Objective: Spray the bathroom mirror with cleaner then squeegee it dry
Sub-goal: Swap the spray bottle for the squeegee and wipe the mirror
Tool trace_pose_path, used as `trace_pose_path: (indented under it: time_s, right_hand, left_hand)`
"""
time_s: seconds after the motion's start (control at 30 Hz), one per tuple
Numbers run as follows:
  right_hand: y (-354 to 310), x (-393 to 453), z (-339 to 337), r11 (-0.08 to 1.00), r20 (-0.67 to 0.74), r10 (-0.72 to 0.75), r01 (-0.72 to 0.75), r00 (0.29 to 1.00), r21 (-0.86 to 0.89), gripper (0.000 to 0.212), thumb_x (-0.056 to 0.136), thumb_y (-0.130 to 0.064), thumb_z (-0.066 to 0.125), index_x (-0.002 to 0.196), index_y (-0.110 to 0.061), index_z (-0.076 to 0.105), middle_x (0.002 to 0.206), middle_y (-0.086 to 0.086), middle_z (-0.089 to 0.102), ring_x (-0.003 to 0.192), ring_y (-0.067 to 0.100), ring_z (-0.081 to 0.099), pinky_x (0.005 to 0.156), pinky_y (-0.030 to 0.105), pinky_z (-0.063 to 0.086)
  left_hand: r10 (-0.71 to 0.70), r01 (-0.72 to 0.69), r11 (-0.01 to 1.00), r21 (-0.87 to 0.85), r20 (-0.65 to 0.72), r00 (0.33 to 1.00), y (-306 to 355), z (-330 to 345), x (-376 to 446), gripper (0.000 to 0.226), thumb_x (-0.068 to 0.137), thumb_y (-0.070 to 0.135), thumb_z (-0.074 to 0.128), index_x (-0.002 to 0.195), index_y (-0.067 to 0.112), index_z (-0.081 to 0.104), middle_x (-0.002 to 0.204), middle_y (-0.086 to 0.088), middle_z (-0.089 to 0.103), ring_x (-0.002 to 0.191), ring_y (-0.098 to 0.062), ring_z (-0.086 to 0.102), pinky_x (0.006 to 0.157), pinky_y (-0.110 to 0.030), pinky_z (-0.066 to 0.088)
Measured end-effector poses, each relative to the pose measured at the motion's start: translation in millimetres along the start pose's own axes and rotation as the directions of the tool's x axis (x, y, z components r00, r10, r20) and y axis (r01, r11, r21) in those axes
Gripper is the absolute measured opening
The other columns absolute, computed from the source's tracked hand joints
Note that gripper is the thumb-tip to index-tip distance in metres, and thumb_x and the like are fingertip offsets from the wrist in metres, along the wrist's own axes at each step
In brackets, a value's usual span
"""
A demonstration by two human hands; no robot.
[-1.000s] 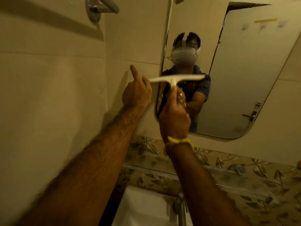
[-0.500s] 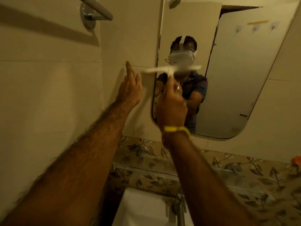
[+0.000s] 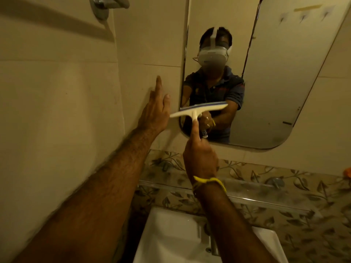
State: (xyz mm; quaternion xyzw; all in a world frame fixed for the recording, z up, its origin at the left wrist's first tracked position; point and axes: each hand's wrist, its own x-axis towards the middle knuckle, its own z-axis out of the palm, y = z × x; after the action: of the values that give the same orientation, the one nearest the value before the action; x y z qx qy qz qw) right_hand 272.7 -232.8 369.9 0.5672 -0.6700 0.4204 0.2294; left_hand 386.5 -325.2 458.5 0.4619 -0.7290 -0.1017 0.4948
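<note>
The bathroom mirror [image 3: 269, 76] hangs on the tiled wall at upper right, with rounded lower corners. My right hand [image 3: 199, 158] grips the handle of a white squeegee [image 3: 197, 109], index finger laid along the stem. Its blade lies roughly level across the mirror's lower left part, tilted up to the right. My left hand [image 3: 155, 112] rests against the beige wall tile just left of the mirror, index finger pointing up, holding nothing. No spray bottle is in view.
A glass shelf [image 3: 247, 198] runs under the mirror in front of leaf-patterned tiles. Below it are a white basin [image 3: 171, 240] and a metal tap [image 3: 210, 242]. A towel rail bracket [image 3: 106, 4] juts out at top left. Something orange [image 3: 347, 173] sits at the right edge.
My right hand has drawn the squeegee down the mirror's left part, from head height in the reflection to near the bottom edge. My left hand stayed on the wall, fingers opening.
</note>
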Motion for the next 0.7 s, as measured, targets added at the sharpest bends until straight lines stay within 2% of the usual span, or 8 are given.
trace_pose_path:
  time_s: [0.07,0.1,0.17,0.3,0.37,0.43,0.53,0.7]
  right_hand:
    - [8.7,-13.5,3.6,1.0,0.032,0.023,-0.023,0.999,-0.018,0.064,0.092,-0.009,0.056,0.151,-0.016,0.03,0.06,0.004,0.051,0.046,0.016,0.039,0.043,0.026,0.032]
    - [11.3,-17.4,3.4,0.999,0.041,0.032,-0.031,0.999,-0.028,0.065,0.092,-0.008,0.057,0.151,-0.016,0.03,0.061,0.003,0.048,0.046,0.016,0.04,0.043,0.026,0.033]
    - [14.9,-21.0,0.1,0.998,0.048,0.037,-0.035,0.998,-0.044,0.065,0.09,-0.008,0.061,0.149,-0.015,0.034,0.06,0.001,0.041,0.046,0.015,0.038,0.042,0.024,0.03]
    - [29.1,-32.2,-7.8,0.993,0.026,0.092,-0.09,0.995,-0.076,0.063,0.084,-0.007,0.069,0.142,-0.011,0.046,0.055,-0.002,0.037,0.043,0.013,0.031,0.043,0.015,0.01]
    - [45.7,-43.9,-11.0,0.987,0.1,0.147,-0.138,0.984,-0.084,0.062,0.089,-0.011,0.062,0.147,-0.014,0.038,0.06,0.003,0.05,0.047,0.018,0.042,0.042,0.021,0.026]
    - [65.0,-52.5,-17.5,0.975,0.198,0.218,-0.206,0.956,-0.078,0.061,0.093,-0.014,0.052,0.15,-0.018,0.03,0.078,0.011,0.066,0.064,0.029,0.06,0.052,0.034,0.045]
    - [89.5,-56.0,-33.6,0.959,0.172,0.279,-0.285,0.945,0.01,0.056,0.095,-0.016,0.046,0.149,-0.018,0.033,0.087,0.017,0.069,0.077,0.036,0.064,0.061,0.04,0.05]
    - [102.1,-47.4,-58.9,0.912,-0.005,0.319,-0.306,0.948,0.271,0.048,0.096,-0.019,0.047,0.144,-0.025,0.045,0.058,-0.004,0.052,0.049,0.008,0.048,0.047,0.025,0.034]
  left_hand:
    - [0.0,-0.002,0.999,0.051,0.033,0.999,-2.2,7.2,-9.7,0.062,0.111,0.037,0.028,0.162,0.035,-0.008,0.171,-0.004,0.006,0.141,-0.022,0.043,0.093,-0.038,0.055]
    - [-0.009,0.006,0.997,0.071,0.048,0.999,-3.1,11.0,-13.2,0.062,0.111,0.036,0.028,0.162,0.034,-0.008,0.171,-0.001,0.002,0.154,-0.024,0.022,0.109,-0.046,0.044]
    - [-0.027,0.019,0.993,0.12,0.065,0.998,-4.9,19.0,-17.4,0.063,0.112,0.033,0.028,0.162,0.03,-0.009,0.171,-0.001,-0.005,0.157,-0.025,0.0,0.123,-0.051,0.025]
    - [-0.084,0.065,0.979,0.195,0.09,0.992,-5.1,42.1,-23.3,0.066,0.111,0.036,0.029,0.162,0.027,-0.012,0.17,-0.009,-0.011,0.157,-0.033,-0.004,0.124,-0.055,0.019]
    - [-0.129,0.1,0.963,0.251,0.098,0.987,-4.9,52.7,-27.9,0.067,0.11,0.039,0.028,0.161,0.026,-0.012,0.17,-0.011,-0.013,0.156,-0.037,-0.002,0.122,-0.058,0.023]
    - [-0.162,0.121,0.947,0.299,0.117,0.98,-4.5,61.3,-34.7,0.068,0.11,0.041,0.028,0.161,0.024,-0.013,0.169,-0.013,-0.015,0.156,-0.039,-0.001,0.122,-0.059,0.024]
    - [-0.188,0.132,0.936,0.327,0.145,0.971,-2.7,70.0,-44.3,0.071,0.109,0.044,0.029,0.162,0.02,-0.011,0.168,-0.017,-0.014,0.156,-0.041,0.001,0.121,-0.059,0.024]
    - [-0.154,0.108,0.912,0.395,0.086,0.984,7.1,71.7,-56.2,0.074,0.108,0.044,0.035,0.163,0.016,-0.006,0.169,-0.02,-0.002,0.155,-0.038,0.011,0.121,-0.065,0.015]
